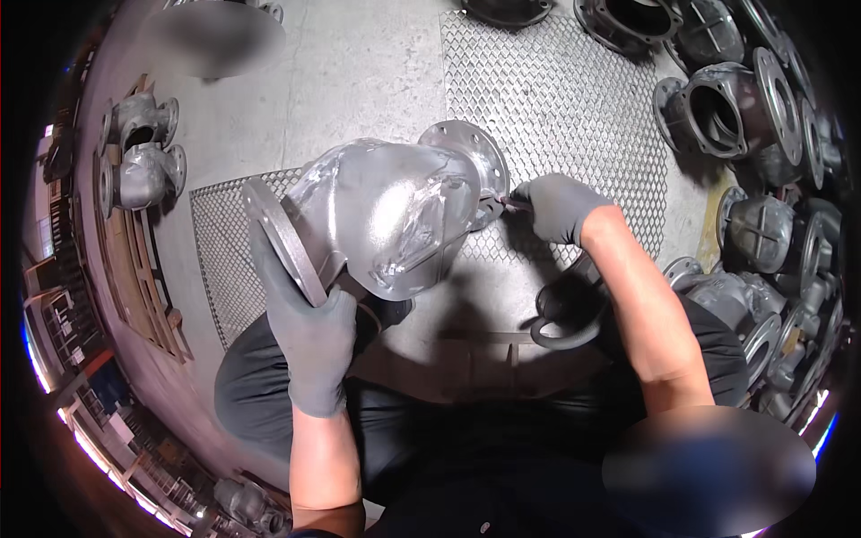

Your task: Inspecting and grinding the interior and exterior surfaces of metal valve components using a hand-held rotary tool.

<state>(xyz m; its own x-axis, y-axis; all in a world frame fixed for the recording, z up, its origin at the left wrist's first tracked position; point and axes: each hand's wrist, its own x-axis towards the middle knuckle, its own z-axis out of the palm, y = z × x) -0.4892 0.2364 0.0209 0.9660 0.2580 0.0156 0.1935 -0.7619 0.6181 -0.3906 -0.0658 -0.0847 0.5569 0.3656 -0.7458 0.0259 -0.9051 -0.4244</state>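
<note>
A silvery cast-metal valve body [386, 211] with a bulging middle lies in front of me, a round flange at each end. My left hand [309, 336], in a grey glove, is wrapped round the rim of the left flange [285, 242]. At the opposite end stands the far flange [462, 148], with bolt holes round its edge. Beside it my right hand [558, 208], also gloved in grey, is closed on a slim tool [513, 204]. The tool's tip points at the casting near that flange; whether it touches is unclear, and its kind is hidden by my fingers.
Diamond-patterned metal mesh [556, 99] covers part of the grey floor. Many similar castings [717, 112] crowd the right side. Two more castings [148, 170] rest at the left by wooden boards [139, 269]. A dark ring-shaped piece [565, 337] is near my right knee.
</note>
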